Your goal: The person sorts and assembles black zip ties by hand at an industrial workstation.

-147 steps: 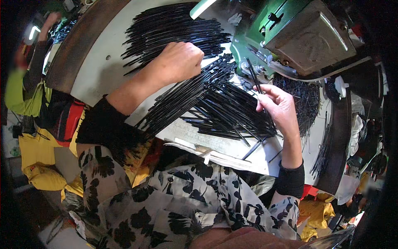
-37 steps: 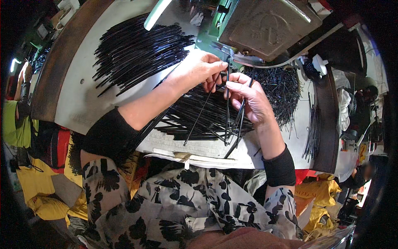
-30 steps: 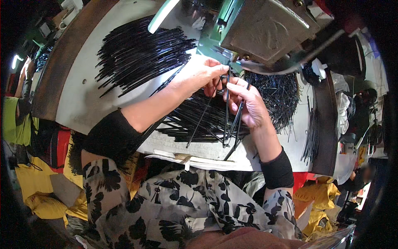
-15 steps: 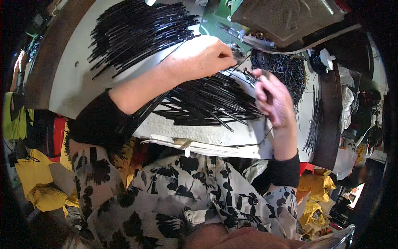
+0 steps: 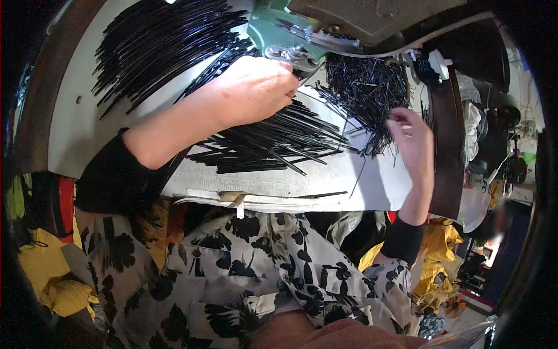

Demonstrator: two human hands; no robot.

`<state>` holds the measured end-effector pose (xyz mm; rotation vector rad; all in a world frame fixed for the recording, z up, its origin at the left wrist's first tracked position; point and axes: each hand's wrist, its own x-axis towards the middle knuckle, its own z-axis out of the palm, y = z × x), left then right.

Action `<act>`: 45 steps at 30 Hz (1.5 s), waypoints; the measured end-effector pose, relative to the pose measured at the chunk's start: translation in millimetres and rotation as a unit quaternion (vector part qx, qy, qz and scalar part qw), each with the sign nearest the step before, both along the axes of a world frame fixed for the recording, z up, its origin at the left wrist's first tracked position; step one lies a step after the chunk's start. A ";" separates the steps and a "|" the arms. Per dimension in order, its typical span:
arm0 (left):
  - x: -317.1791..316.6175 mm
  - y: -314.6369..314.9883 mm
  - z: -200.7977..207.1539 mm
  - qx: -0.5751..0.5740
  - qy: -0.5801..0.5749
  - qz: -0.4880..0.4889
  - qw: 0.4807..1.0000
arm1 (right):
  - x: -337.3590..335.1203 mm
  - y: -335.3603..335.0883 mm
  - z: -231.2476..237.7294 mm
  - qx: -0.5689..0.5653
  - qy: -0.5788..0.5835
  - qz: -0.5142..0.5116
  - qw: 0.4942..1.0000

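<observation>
My left hand (image 5: 256, 90) is closed just in front of a sewing machine's metal plate (image 5: 290, 56); its fingertips are turned away, so what they hold is hidden. Under and beside it lies a middle pile of thin black strips (image 5: 261, 142), mostly lined up. Over the right edge of a tangled heap of fine black strips (image 5: 363, 87), my right hand (image 5: 414, 136) has thumb and forefinger drawn together. Anything between them is too small to make out. A larger stack of straight black strips (image 5: 165, 46) covers the table's far left.
The green machine bed (image 5: 264, 23) and its dark grey upper part (image 5: 378, 20) take up the far side. Scissors or tweezers (image 5: 296, 29) lie on the bed. A folded white cloth bundle (image 5: 261, 202) runs along the white table's (image 5: 75, 136) near edge. Yellow bags (image 5: 439, 262) are below right.
My right hand has moved right, from beside the middle pile to the tangled heap's edge. My left hand stays near the machine plate. The whole view has shifted slightly.
</observation>
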<state>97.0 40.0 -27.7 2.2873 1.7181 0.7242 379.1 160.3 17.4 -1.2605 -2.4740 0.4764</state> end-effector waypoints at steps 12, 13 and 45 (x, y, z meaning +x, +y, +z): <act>0.0 -15.7 29.5 0.020 -0.011 0.008 1.000 | -89.0 -36.9 -16.8 0.122 -0.021 0.234 0.964; -0.5 -16.9 30.2 0.066 -0.015 0.007 0.998 | -95.5 -36.1 -17.0 0.134 -0.044 0.279 0.950; -22.5 -8.4 25.1 -0.222 -0.425 0.059 0.876 | -101.7 -32.7 -19.8 -0.192 0.124 0.153 0.961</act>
